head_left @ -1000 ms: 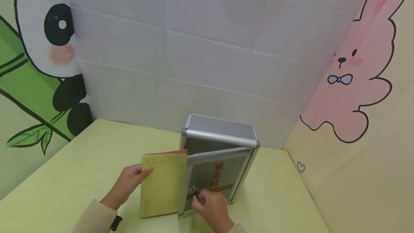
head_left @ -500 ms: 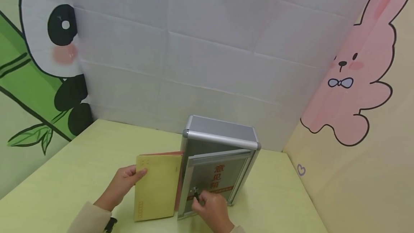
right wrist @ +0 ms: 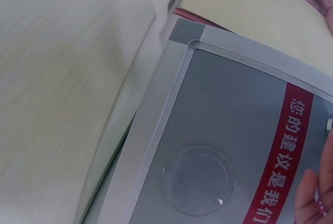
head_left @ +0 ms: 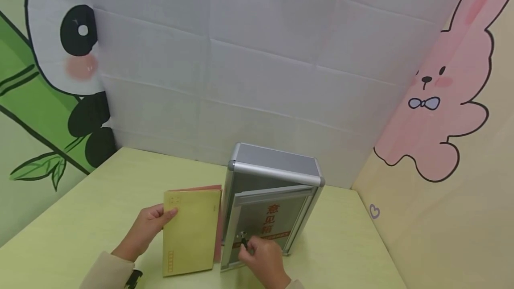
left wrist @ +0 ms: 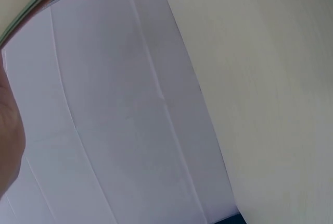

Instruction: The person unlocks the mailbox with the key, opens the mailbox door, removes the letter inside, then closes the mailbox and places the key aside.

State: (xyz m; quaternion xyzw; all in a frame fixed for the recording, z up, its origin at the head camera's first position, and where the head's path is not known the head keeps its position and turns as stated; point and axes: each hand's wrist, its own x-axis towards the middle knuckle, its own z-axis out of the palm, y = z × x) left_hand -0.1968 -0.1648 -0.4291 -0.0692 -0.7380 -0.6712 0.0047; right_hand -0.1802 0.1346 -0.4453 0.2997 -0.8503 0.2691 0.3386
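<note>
My left hand point(head_left: 140, 233) pinches a small stack of envelopes point(head_left: 192, 231) by its left edge, thumb in front. A yellow one faces me, with red edges behind it; the left wrist view also shows a green edge in the stack point(left wrist: 28, 8). To their right stands a grey metal suggestion box point(head_left: 277, 157), its front door point(head_left: 257, 217) ajar at the left side. At the door's lock, my right hand point(head_left: 266, 258) pinches a small dark key point(head_left: 244, 242). In the right wrist view the envelopes point(right wrist: 255, 13) lie just beyond the door's edge.
The box stands on a pale yellow table point(head_left: 120, 191), close to a creased white sheet point(head_left: 261, 79) at the back. Side panels carry a panda point(head_left: 76, 57) and a pink rabbit point(head_left: 437, 115). A clear round disc point(right wrist: 200, 179) is on the door's face.
The left hand has drawn the envelopes leftward, away from the door's free edge, and more of the red behind them shows. The right hand stays at the lock.
</note>
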